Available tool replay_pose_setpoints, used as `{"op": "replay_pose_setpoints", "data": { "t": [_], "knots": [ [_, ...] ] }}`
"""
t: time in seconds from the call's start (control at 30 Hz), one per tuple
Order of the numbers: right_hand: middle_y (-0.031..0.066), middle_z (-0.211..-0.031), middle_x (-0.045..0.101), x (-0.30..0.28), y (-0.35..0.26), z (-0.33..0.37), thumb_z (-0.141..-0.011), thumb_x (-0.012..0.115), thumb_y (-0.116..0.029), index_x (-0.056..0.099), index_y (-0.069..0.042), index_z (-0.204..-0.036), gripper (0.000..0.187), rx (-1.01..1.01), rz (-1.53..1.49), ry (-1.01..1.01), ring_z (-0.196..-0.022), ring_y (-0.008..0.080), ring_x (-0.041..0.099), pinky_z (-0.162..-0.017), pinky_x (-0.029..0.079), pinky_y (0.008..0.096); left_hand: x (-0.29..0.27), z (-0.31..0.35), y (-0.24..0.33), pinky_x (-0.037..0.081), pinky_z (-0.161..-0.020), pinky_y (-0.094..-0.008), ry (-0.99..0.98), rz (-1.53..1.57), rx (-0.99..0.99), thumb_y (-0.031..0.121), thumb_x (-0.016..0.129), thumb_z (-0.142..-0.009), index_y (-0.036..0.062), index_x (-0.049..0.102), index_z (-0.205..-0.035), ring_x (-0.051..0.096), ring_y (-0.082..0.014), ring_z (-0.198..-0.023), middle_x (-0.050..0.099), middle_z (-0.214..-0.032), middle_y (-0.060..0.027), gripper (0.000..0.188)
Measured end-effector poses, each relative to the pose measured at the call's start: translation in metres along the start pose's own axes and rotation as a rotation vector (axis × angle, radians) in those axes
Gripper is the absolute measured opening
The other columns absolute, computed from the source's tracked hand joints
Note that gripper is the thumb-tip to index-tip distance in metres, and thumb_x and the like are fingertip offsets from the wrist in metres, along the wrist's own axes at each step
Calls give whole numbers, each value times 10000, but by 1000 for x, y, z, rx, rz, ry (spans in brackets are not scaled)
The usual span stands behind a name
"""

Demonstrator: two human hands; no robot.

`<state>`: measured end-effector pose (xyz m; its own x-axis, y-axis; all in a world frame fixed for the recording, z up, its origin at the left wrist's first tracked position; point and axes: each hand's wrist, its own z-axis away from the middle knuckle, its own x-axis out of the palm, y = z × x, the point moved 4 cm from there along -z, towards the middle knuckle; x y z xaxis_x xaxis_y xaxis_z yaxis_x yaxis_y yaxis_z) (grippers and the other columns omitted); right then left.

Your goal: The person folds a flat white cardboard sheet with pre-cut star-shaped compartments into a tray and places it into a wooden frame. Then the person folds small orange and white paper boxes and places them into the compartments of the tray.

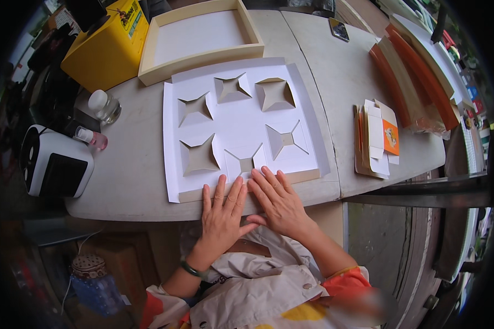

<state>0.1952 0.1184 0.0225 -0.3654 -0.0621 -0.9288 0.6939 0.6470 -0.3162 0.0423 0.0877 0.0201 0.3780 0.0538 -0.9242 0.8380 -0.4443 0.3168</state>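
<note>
A white cardboard box insert [241, 125] lies in front of me, with several square cut-outs whose flaps fold downward. Its left, right and far edges stand out as flaps, while the near edge is bent down. Along that near edge rests my left hand [223, 215], fingers stretched out and fingertips on the card. Just beside it, my right hand [277, 205] lies flat with its fingertips by the near middle cut-out. Nothing is held in either hand, and the thumbs nearly touch.
Behind the insert sits a shallow cream box tray [200, 60]. A yellow box [107, 46], a clear bottle [104, 107], a pink bottle [91, 138] and a white device [56, 163] stand left. Folded small cartons [377, 140], orange cardboard sheets [417, 82] and a phone [338, 29] lie right.
</note>
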Motion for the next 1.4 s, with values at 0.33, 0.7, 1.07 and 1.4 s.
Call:
{"op": "replay_pose_setpoints", "data": {
  "t": [0.33,0.7,1.07,1.4],
  "knots": [
    [130,-1509,390,-27,41,48,-815,619,-598,438,-29,-1414,846,118,100,-104,-1418,297,335,-1158,262,454,-19,28,-36,239,-1114,-614,-96,-58,-71,458,827,-654,101,403,-1459,304,-386,-1408,356,-1526,-111,977],
    [94,-1006,674,-55,24,-24,-795,682,4,648,-31,-1034,244,28,-103,368,-918,264,643,-768,506,369,-50,-6,-14,445,-853,-422,208,78,19,112,774,-735,27,643,-1127,577,-279,-976,623,-1071,-99,422],
    [106,-813,579,-26,23,-52,-762,765,-164,576,-36,-918,277,239,-25,161,-670,274,628,-540,501,376,-43,-2,-16,423,-656,-344,223,61,105,69,740,-713,63,698,-948,557,-206,-768,579,-827,-20,239],
    [167,-927,594,-23,41,-40,-815,614,57,561,-15,-980,188,353,-207,266,-676,328,641,-605,529,393,-53,-29,-27,446,-696,-370,189,79,-18,71,741,-759,55,649,-930,548,-245,-791,563,-852,-51,194]
  ]
}}
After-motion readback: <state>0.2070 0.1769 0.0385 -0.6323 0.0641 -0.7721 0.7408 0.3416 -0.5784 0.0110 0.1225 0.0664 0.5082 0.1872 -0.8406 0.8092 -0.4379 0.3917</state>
